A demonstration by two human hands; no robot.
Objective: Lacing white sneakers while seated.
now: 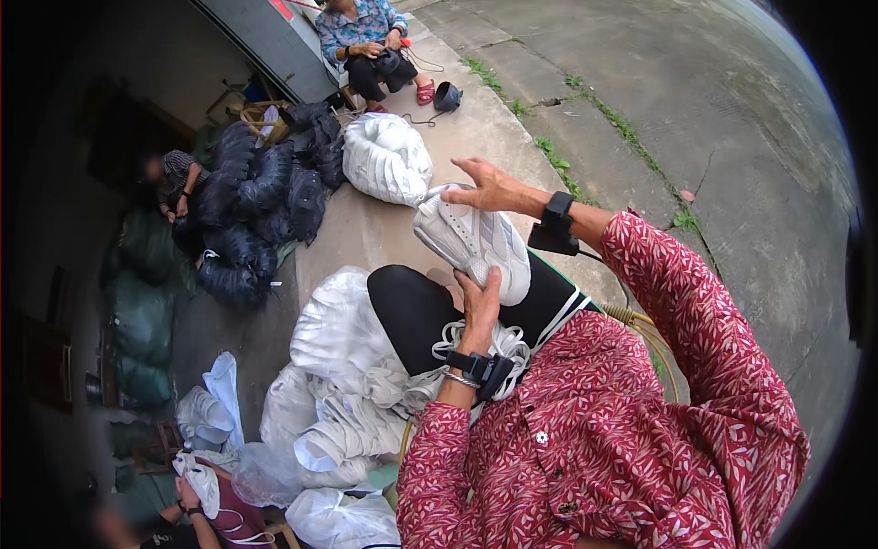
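Observation:
A white shoe upper (pixel 457 240) with rows of lace holes rests over my dark-trousered knees. My left hand (pixel 479 300) is closed on its near edge, thumb on top. Over its far end is my right hand (pixel 494 190), fingers stretched out and apart. The right thumb lies against or just above the upper; I cannot tell which. A loose bundle of white shoelaces (pixel 510 352) lies in my lap beside my left wrist. No lace shows in the upper's holes.
White shoe uppers (pixel 352 430) and plastic bags (pixel 338 517) pile up at my left. Ahead sit a white bundle of uppers (pixel 388 159) and a heap of black uppers (pixel 242 197). Co-workers sit at the top (pixel 358 37), far left (pixel 178 183) and lower left (pixel 187 512).

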